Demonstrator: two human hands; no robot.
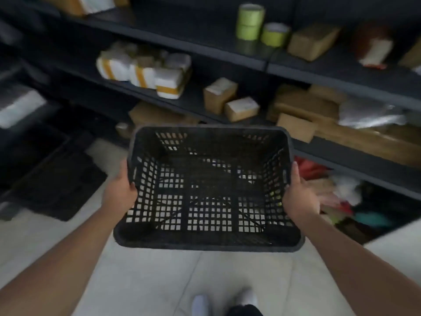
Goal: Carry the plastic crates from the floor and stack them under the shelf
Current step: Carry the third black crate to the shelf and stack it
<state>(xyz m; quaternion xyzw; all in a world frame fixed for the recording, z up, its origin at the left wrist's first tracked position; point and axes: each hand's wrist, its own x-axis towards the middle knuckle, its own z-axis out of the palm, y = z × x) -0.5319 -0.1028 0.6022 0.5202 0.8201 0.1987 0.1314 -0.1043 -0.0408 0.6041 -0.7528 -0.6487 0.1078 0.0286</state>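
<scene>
I hold a black plastic crate (pixel 208 239) with lattice walls and floor in the air in front of me, open side up and empty. My left hand (pixel 120 189) grips its left rim and my right hand (pixel 299 195) grips its right rim. The dark shelf unit (pixel 355 153) runs across the back, its lowest board just beyond the crate. On the floor at the left, under the shelf, lie dark crate-like shapes (pixel 57 185), blurred.
Cardboard boxes (pixel 218 93), white wrapped parcels (pixel 145 69) and green tape rolls (pixel 250 21) fill the shelves. Coloured cloth and bags (pixel 341 197) lie under the shelf at the right. A pale tiled floor (pixel 173 277) lies below; my shoes (pixel 247 296) show at the bottom.
</scene>
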